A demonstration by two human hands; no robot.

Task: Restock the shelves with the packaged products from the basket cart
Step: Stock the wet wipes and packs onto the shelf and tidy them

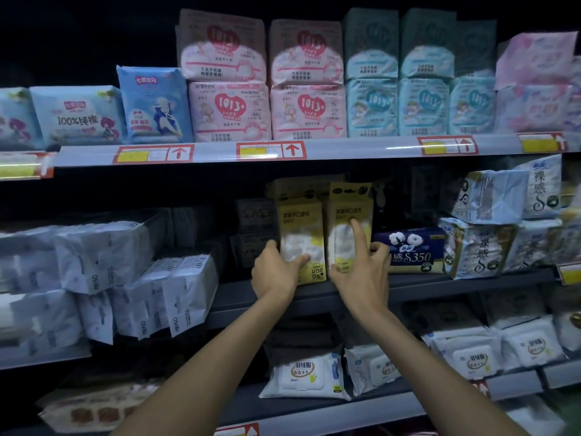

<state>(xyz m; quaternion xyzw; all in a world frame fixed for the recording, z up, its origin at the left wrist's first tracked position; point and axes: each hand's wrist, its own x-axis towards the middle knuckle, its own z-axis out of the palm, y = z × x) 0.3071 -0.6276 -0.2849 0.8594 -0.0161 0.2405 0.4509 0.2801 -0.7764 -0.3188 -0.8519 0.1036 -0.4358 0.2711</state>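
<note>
Two tall yellow-and-white wipe packs stand upright side by side on the middle shelf [314, 294]. My left hand [276, 272] grips the left yellow pack [301, 228] at its lower part, thumb on the front and fingers round its left side. My right hand [361, 269] holds the right yellow pack [349, 215], index finger stretched up its front and the other fingers curled round its right edge. The basket cart is out of view.
A dark blue tissue pack [415, 250] sits right of my right hand. White packs [135, 278] are stacked at the left, pale packs [484, 247] at the right. Pink and blue packs [308, 111] fill the upper shelf; wipe packs [301, 376] lie on the lower one.
</note>
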